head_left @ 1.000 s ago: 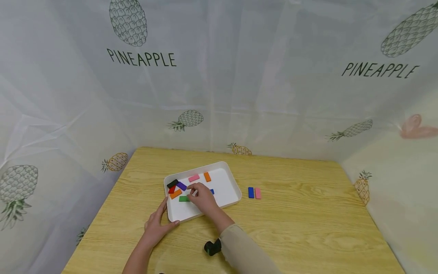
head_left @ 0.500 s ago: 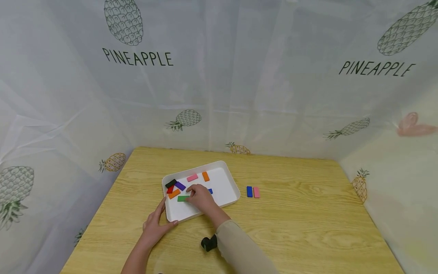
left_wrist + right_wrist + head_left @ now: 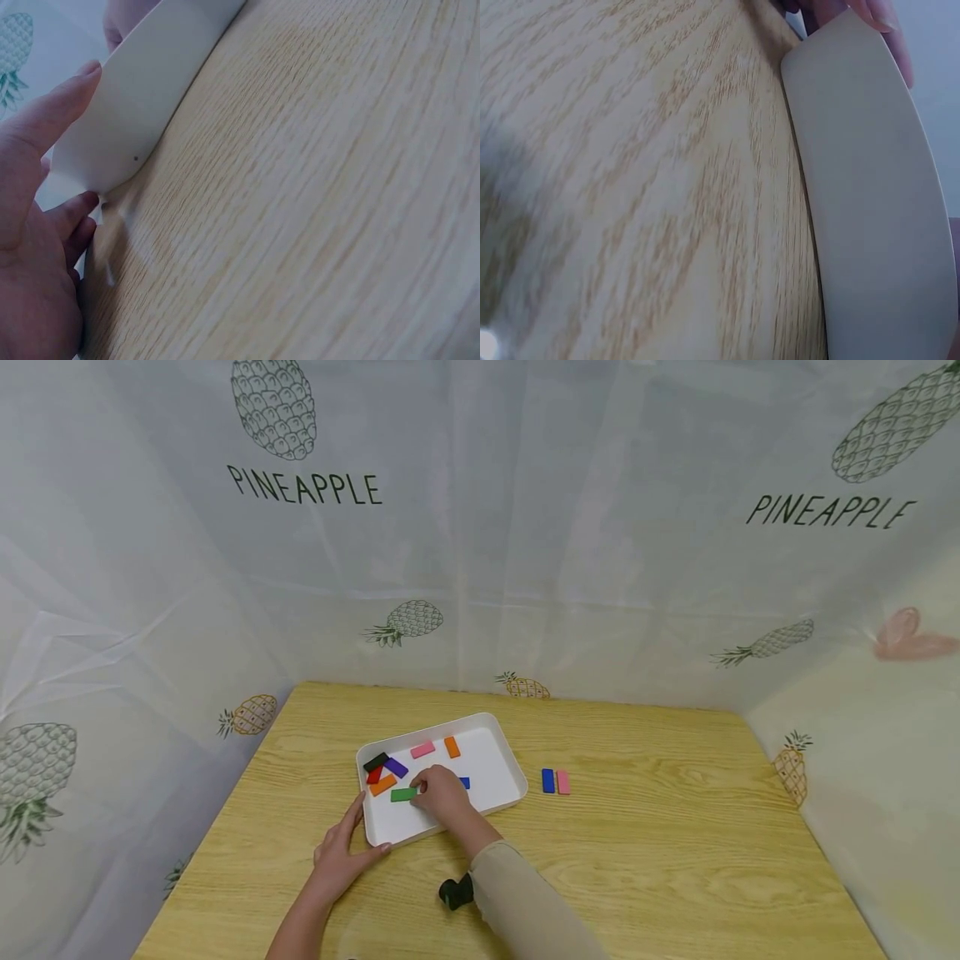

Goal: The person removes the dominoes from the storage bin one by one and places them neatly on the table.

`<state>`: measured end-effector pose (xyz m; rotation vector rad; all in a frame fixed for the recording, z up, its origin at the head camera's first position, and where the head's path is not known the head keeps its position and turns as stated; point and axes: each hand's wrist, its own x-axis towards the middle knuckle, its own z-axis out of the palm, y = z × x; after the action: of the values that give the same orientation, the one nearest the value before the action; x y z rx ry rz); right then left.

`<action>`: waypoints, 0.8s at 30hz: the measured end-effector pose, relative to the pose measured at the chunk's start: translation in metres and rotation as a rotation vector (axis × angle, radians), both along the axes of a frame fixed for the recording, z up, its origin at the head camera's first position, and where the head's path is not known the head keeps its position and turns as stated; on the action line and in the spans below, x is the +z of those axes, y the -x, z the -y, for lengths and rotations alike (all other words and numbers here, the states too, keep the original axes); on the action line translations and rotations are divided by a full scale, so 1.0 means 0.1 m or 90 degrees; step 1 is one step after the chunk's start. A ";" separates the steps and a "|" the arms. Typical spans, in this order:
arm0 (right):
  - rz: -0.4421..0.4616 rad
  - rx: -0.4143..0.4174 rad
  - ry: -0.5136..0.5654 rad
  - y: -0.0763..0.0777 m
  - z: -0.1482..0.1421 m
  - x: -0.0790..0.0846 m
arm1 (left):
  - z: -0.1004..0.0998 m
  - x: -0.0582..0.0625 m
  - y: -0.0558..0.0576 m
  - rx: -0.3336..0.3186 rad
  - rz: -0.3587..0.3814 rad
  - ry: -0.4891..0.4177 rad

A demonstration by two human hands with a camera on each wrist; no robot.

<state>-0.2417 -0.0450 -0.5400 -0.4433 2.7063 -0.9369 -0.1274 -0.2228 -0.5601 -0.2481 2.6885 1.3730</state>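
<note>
In the head view a white tray [image 3: 495,752] lies on the table with several small coloured blocks in it. My left hand [image 3: 341,852] steadies its near left corner, thumb along the front wall and straight fingers against the left side. My right hand [image 3: 444,793] is inside the tray, thumb and forefinger pinching the right end of a green block [image 3: 402,795]. A blue block [image 3: 465,782] is partly covered by this hand. In the left wrist view the left thumb touches the tray wall [image 3: 142,90]; the right wrist view shows mostly the tray's outer wall [image 3: 870,187].
Black [image 3: 376,762], red [image 3: 374,775], purple [image 3: 396,767] and orange [image 3: 383,785] blocks cluster at the tray's left. Pink [image 3: 422,749] and orange blocks [image 3: 452,747] lie farther back. Outside, blue [image 3: 548,781] and pink [image 3: 563,782] blocks stand side by side on the wooden table [image 3: 660,843].
My right forefinger has come down and closer to the thumb at the green block's right end. The left hand keeps its place on the tray corner.
</note>
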 end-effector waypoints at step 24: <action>-0.039 -0.031 0.130 0.02 -0.05 -0.01 | -0.02 0.02 -0.03 -0.002 -0.032 -0.008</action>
<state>-0.2441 -0.0401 -0.5410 -0.4547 2.6971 -1.2404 -0.1245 -0.2212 -0.5581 -0.2113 2.7177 1.4139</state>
